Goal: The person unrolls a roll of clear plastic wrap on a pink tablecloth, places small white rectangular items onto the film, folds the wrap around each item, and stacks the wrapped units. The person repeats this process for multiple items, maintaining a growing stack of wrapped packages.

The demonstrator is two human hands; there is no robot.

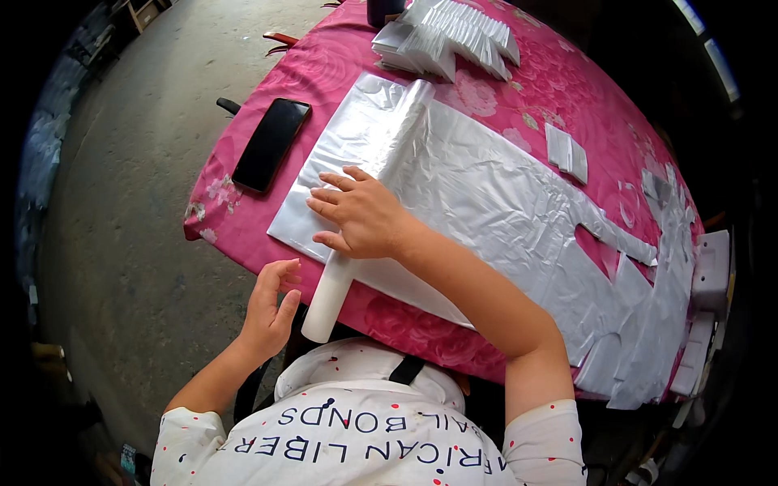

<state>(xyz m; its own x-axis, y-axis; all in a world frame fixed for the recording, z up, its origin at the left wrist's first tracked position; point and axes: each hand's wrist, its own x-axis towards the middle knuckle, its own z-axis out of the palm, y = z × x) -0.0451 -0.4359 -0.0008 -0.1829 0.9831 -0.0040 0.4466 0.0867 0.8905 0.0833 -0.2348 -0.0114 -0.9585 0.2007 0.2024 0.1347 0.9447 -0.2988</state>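
Head camera shows us two bare hands of one person, working at a desk (417, 328) that is covered with a pink flowered cloth (324, 61). We see the right hand (356, 215) with its fingers spread, lying palm down over the roll (328, 300) of silvery plastic film. The bare white end of this roll comes out below the right hand, and its wrapped part goes on beyond the fingers. The left hand (271, 312) holds nothing; its fingers are half bent, the thumb stands apart, and we find it just beside the white end, without touching it. Under the right forearm and to its right we notice a wide, wrinkled film sheet (486, 194). Beyond the left hand, left of the right fingertips, lies a black phone (272, 146). Farther beyond the right hand we see a pile of folded packets (454, 40), and to its right a smaller packet (566, 154).
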